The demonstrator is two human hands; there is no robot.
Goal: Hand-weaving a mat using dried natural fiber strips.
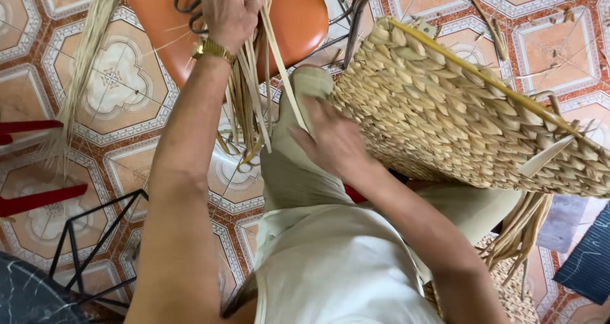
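**A:** Where does the woven basket (470, 120) sit?

**B:** It rests tilted across the person's lap, to the right of the bent knee (305, 89), with its braided wall facing the camera and a yellow rod (483, 76) running along its upper rim.

**A:** And the hands?

**B:** The left hand (225, 12), above and left of the basket, is closed around a bundle of pale straw strands (251, 89) that hang down past the knee. The right hand (333, 136) lies against the basket's left edge, fingers curled; one long strand (283, 69) runs down to it, but whether it is pinched there cannot be told.

**A:** How would the basket handle?

**B:** Probably light for its bulk, since it is dried plant fibre. The braided wall looks firm but springy, so it would likely give under a hard squeeze. The rim with its rod seems the stiffest place to hold.

**A:** The strands?

**B:** Thin, flexible and dry; likely to crease or split if bent sharply. Grasping them together in a bunch, as the left hand does, looks safest. More loose fibre (521, 228) hangs below the basket.
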